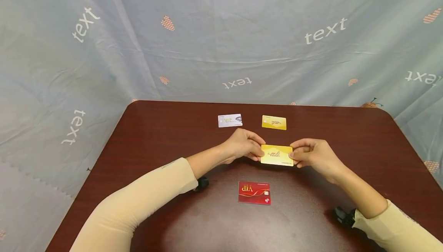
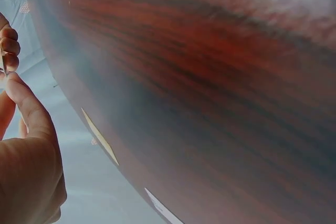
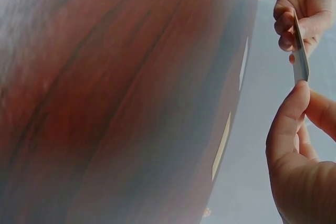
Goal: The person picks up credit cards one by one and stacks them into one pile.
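Observation:
A yellow card (image 1: 276,155) is held up between both hands in the head view, its printed face toward the camera. My left hand (image 1: 243,145) pinches its left edge between thumb and fingers, while my right hand (image 1: 316,157) pinches the right edge. From the right wrist view the same card (image 3: 301,51) appears nearly edge-on, above the tabletop. Nearer the body, a red VIP card (image 1: 254,192) lies on the table. Beyond the hands lie a white VIP card (image 1: 230,120) and a second yellow card (image 1: 274,122), side by side with a gap between them.
The dark reddish-brown table (image 1: 166,129) has rounded far corners. A pale blue curtain (image 1: 207,44) with "text" lettering hangs behind it and along its left side. Dark straps (image 1: 344,216) show at the forearms under cream sleeves (image 1: 145,198).

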{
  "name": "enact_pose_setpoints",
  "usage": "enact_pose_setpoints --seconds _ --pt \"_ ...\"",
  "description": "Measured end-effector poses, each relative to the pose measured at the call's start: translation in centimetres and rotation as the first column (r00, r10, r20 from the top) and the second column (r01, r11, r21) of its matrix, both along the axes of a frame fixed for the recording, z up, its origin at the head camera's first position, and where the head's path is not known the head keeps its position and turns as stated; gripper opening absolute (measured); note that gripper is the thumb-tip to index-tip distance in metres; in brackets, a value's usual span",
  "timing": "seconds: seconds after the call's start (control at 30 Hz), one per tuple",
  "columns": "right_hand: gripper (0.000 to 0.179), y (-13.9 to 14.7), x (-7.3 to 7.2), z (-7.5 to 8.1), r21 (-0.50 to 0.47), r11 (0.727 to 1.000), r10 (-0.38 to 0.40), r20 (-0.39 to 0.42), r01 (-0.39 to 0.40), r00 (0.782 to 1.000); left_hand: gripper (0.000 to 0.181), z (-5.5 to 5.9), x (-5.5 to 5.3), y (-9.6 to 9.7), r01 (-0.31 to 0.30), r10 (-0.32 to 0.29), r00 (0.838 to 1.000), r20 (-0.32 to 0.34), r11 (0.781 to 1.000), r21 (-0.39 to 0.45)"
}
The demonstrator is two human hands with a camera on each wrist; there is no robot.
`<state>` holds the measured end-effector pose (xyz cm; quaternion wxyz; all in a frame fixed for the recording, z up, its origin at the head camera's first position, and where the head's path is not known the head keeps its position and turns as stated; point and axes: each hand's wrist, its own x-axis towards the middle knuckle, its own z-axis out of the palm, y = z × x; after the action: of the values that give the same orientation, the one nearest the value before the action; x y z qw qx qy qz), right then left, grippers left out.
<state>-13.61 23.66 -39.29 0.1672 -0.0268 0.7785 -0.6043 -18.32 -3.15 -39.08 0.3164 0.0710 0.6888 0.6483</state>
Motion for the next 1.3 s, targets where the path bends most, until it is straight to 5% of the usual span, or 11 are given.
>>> enact_pose_setpoints --seconds 0.8,1.3 --pt "0.038 -2.5 1.5 -0.4 -0.021 0.997 0.075 0.086 -0.073 0.993 0.029 0.3 2.9 -3.0 -0.017 0.018 0.998 0.052 1.0 -0.021" --pt "0.032 -4.4 2.2 -1.5 -0.024 0.991 0.135 0.126 -0.133 0.983 0.027 -0.9 4.5 -4.7 -0.012 0.017 0.998 0.068 0.998 -0.068"
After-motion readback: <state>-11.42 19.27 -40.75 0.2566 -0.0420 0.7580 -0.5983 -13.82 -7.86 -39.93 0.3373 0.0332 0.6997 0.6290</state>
